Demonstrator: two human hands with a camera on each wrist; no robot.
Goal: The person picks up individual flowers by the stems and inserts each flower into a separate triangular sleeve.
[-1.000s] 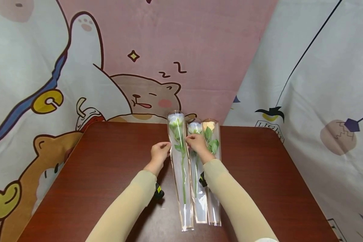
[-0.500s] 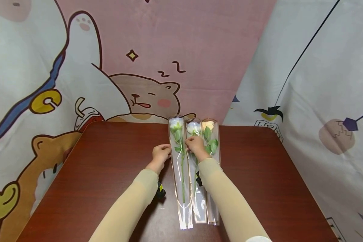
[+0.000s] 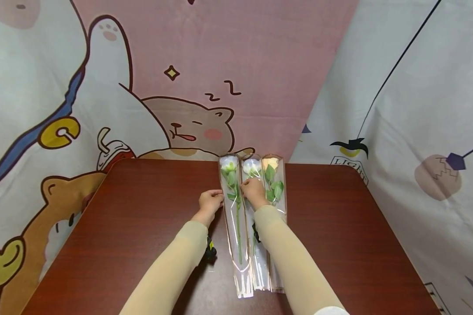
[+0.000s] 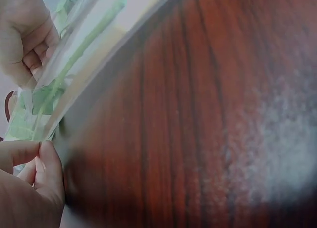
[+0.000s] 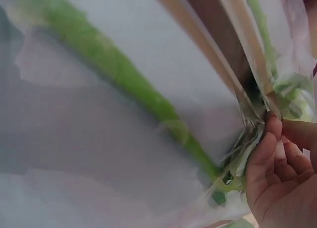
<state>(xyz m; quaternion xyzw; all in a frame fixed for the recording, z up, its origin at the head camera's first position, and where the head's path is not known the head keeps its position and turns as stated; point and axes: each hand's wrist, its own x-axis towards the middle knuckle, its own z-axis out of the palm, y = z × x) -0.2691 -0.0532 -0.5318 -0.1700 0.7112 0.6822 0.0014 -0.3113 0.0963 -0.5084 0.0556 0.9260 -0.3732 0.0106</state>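
Observation:
Three single roses in long clear sleeves with gold edging lie side by side. The leftmost, a white-lilac rose [image 3: 229,163], lies in its sleeve [image 3: 230,232] between both hands. My left hand [image 3: 210,203] pinches that sleeve's left edge between thumb and finger, also plain in the left wrist view. At its right edge, my right hand [image 3: 256,193] pinches the film with thumb and fingertips. The right hand and forearm partly cover the middle white-lilac rose [image 3: 252,167] and its stem. Furthest right is a cream rose [image 3: 270,163] with green leaves.
A dark red-brown wooden table [image 3: 331,227] bears the sleeves, whose tops lie at its back edge. Behind it hangs a cartoon-print cloth [image 3: 268,78]. Black devices sit at both wrists, one being the left wrist device [image 3: 210,250].
Both hands have drawn the leftmost sleeved rose slightly toward the person, bringing its top about level with the other two. Both hands keep their pinch on it.

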